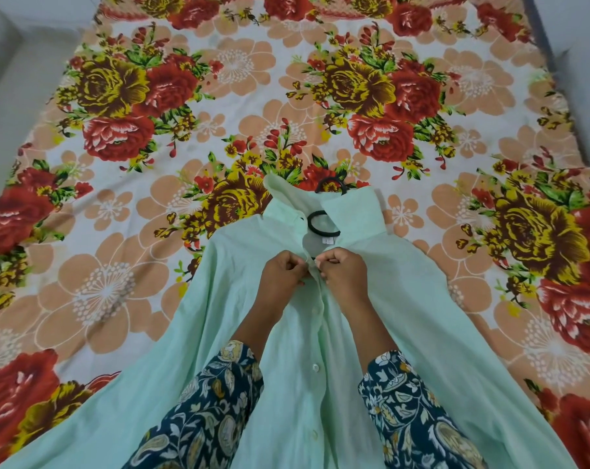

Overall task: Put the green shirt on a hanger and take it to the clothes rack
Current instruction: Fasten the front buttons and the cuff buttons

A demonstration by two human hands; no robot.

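On the bed with the red, yellow and peach floral sheet (124, 231), I see the pale green buttoned cotton shirt (415, 316) lying flat at the near edge, a black plastic hanger (309, 221) inside its collar. Just below that collar my left hand (283, 275) and right hand (344, 275) pinch the button placket between curled fingers.

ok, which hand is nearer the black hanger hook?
Right. The right hand is almost straight below the black hanger hook; the left hand is below and further left. Both pinch the green shirt.
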